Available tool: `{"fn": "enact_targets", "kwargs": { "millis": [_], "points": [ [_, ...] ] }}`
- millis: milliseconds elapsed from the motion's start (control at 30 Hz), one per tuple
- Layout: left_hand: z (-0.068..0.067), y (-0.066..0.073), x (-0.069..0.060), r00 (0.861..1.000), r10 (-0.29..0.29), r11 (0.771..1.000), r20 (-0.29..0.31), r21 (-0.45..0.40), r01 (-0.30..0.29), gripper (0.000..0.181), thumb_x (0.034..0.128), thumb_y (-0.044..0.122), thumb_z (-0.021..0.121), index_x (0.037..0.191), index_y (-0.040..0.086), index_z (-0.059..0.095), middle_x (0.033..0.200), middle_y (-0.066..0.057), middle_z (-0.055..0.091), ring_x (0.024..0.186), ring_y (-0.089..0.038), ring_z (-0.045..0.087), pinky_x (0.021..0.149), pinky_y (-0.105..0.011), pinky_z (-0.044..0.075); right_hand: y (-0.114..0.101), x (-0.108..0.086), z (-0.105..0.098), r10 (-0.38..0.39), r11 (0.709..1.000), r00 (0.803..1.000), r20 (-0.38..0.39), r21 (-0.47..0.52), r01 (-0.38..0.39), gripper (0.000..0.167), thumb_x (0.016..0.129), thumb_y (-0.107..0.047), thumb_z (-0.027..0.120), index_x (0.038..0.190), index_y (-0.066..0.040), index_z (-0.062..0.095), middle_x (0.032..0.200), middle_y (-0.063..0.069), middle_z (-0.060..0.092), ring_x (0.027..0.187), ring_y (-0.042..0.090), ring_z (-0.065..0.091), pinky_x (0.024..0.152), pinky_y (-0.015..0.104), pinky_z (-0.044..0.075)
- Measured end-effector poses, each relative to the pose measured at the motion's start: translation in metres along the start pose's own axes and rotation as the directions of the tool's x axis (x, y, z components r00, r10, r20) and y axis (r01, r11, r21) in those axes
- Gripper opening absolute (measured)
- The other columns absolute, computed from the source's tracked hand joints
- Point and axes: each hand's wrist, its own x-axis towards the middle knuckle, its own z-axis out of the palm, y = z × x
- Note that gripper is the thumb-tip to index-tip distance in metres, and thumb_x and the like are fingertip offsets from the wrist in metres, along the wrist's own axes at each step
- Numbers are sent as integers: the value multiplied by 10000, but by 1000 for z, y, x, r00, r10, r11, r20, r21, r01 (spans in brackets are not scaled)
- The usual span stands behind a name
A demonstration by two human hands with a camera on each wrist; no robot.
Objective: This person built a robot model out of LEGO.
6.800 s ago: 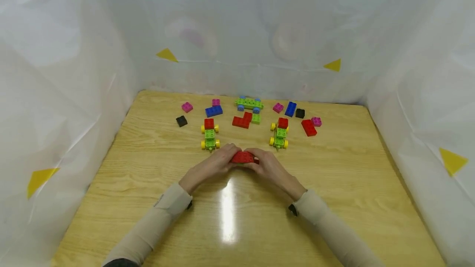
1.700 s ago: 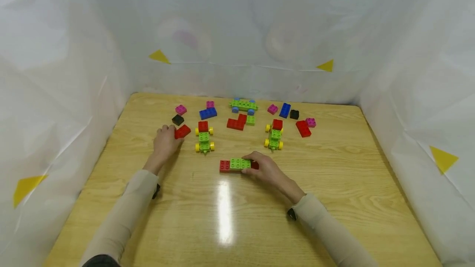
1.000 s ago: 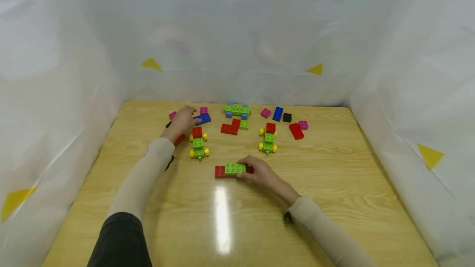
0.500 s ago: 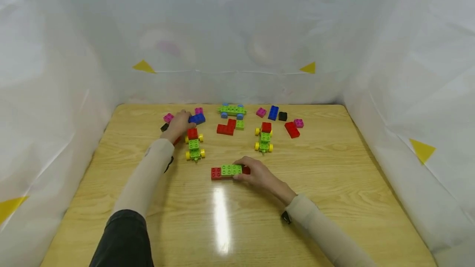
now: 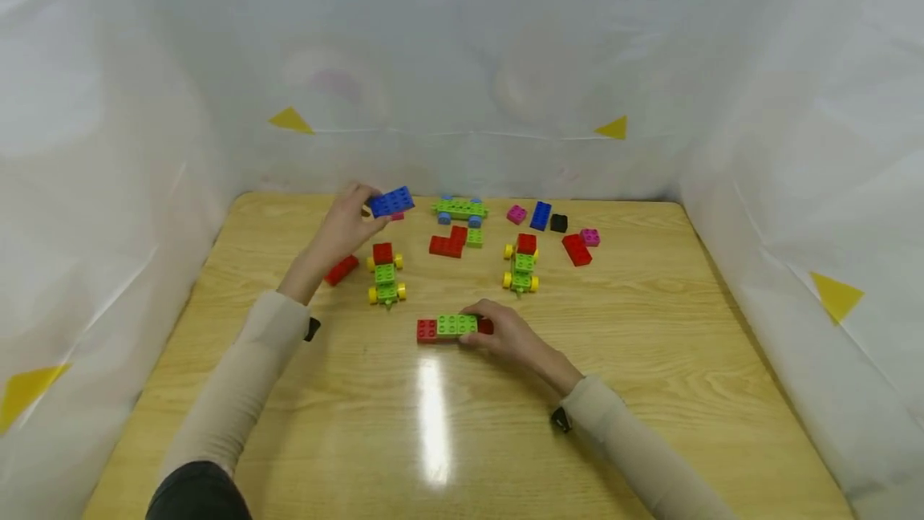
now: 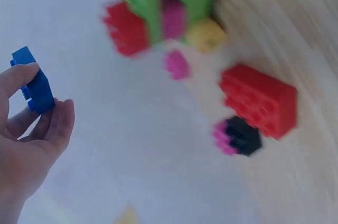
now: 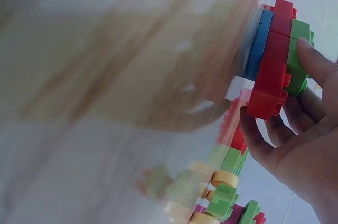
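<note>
In the head view my left hand [image 5: 339, 227] pinches a blue brick [image 5: 392, 201] between thumb and fingers, raised above the back left of the table. The left wrist view shows that same blue brick [image 6: 39, 84] tilted, studs to one side. My right hand [image 5: 508, 335] grips the right end of a low brick assembly [image 5: 447, 326] at the middle of the table. Green bricks [image 7: 298, 49] top its red bricks [image 7: 270, 73], with a blue brick [image 7: 260, 44] underneath. Left of the near toy car lies a loose red brick [image 5: 342, 270].
Two yellow-wheeled green cars, left car [image 5: 386, 279] and right car [image 5: 523, 267], flank the middle. Behind them are a blue-wheeled base [image 5: 460, 209], red bricks [image 5: 447, 245] and a green brick [image 5: 474, 238]. At back right lie a blue brick [image 5: 541, 216] and a red brick [image 5: 577, 249].
My left hand let go of the red brick at left, reached the blue brick at the back, and lifted it. My right hand stays on the assembly, which both hands held earlier.
</note>
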Motion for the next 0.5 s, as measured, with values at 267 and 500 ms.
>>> {"fn": "enact_targets", "kwargs": {
  "millis": [267,500],
  "points": [
    [5,48,-56,985,175,983,-10,-52,-175,415,894,117,693,1267,-9,563,1208,-174,532,1053,-312,526,849,-463,479,-1,0,0,21,1000,1000,10,5,-21,403,887,-309,699,1241,-137,609,1169,-11,620,1032,111,565,897,350,470],
    [36,60,-91,965,260,948,40,-198,-247,368,871,143,720,1197,27,595,1109,-96,561,943,-245,548,776,-437,511,0,-1,1,25,999,1000,0,32,-25,400,882,-311,705,1230,-135,616,1132,-15,626,991,113,569,859,342,477]
  ]
}}
